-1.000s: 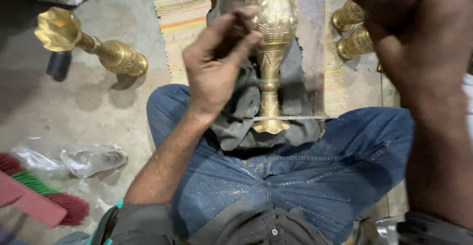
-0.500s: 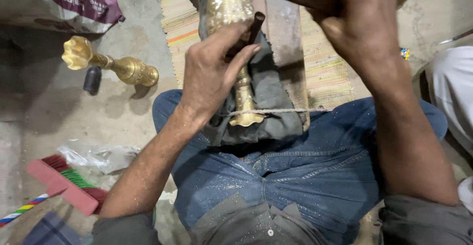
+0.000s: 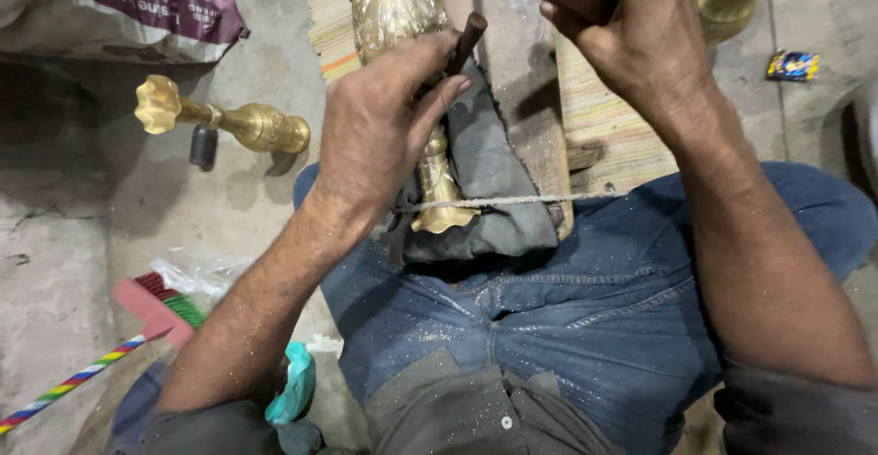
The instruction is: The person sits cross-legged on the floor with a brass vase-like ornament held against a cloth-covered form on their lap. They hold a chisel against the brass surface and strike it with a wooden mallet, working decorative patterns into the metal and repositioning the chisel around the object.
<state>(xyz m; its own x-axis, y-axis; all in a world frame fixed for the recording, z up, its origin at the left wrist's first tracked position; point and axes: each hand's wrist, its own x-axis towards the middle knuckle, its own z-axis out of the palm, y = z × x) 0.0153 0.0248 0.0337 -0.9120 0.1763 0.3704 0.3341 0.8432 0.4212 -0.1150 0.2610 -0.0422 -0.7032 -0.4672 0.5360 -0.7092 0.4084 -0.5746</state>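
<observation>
**Brass vase held across the lap, punch set against its body**

Nearest the camera are the person's blue jeans [image 3: 549, 327], dusted with fine metal specks, and the hem of a grey shirt. Just beyond, a folded grey cloth [image 3: 498, 190] lies over the lap, and on it rests the brass vase [image 3: 402, 16], foot toward the person and body pointing away; a thin cord [image 3: 521, 201] runs across the cloth at the vase's flared foot.

The left hand [image 3: 375, 135] lies over the vase's neck, fingers closed around a short dark metal punch [image 3: 465, 42] whose top end sticks out above the knuckles (its tip is hidden behind the fingers, so the exact contact point cannot be told). The right hand [image 3: 631, 30] is raised above and to the right, clenched; whatever it grips is out of sight beyond the top edge.

Under the vase is a wooden board [image 3: 540, 135] on a striped woven mat [image 3: 613, 126]. Farther left on the concrete floor lies a second brass vase [image 3: 224, 121] on its side, with a small dark cylinder [image 3: 203, 146] beside it. A red brush [image 3: 151, 304] with a rainbow-striped handle lies at lower left, and a printed sack [image 3: 128, 7] at top left.
</observation>
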